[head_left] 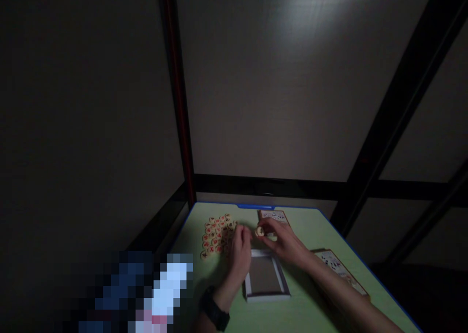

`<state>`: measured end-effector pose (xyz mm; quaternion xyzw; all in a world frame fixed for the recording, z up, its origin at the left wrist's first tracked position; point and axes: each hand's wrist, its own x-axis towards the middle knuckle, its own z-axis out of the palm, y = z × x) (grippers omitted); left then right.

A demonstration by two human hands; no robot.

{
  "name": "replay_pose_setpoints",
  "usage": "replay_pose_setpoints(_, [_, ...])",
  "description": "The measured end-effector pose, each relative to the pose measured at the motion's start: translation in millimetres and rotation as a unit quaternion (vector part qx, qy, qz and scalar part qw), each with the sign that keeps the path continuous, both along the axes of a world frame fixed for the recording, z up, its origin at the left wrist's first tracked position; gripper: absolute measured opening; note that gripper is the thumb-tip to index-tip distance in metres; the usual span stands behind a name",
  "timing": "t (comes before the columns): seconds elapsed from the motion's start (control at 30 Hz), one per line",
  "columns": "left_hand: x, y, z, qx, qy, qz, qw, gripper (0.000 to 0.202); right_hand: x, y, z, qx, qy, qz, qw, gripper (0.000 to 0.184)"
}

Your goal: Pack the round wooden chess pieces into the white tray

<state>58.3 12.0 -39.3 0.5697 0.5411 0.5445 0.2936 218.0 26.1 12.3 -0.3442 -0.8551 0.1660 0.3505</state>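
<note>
Pinching one round chess piece [260,231] in right hand [283,243] fingers [269,235], above the table [314,225] near its far edge. Holding left hand [239,250] at the chess-piece cluster [217,235], grip impossible to tell. Probably best gripping by the rim, lightly, clear of the shallow white box [265,277].

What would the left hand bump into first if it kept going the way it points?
Probably the cluster of round cream game pieces just beyond the left hand; it's dark, so depth is unclear.
</note>
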Motion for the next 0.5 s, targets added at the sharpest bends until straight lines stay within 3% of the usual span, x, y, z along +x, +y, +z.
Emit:
replay_pose_setpoints(0.07, [0, 4, -2.1, -0.041, -0.097, -0.072, 0.992, 0.031, 0, -10, -4.7, 0.026, 0.004, 0.003, 1.000, 0.017])
replay_pose_setpoints(0.17, [2, 5, -4.6, -0.095, -0.232, -0.159, 0.955, 0.045, -2, -18, -11.1, 0.067, -0.012, 0.008, 0.998, 0.016])
replay_pose_setpoints(0.3, [3, 4, -4.7, -0.130, -0.324, -0.184, 0.919, 0.061, -2, -20, -16.3, 0.074, -0.033, 0.000, 0.997, 0.023])
replay_pose_setpoints(0.5, [0, 3, 1.1, -0.145, -0.359, -0.200, 0.900, 0.061, -2, -16, -15.4, 0.084, -0.047, 0.018, 0.995, 0.024])
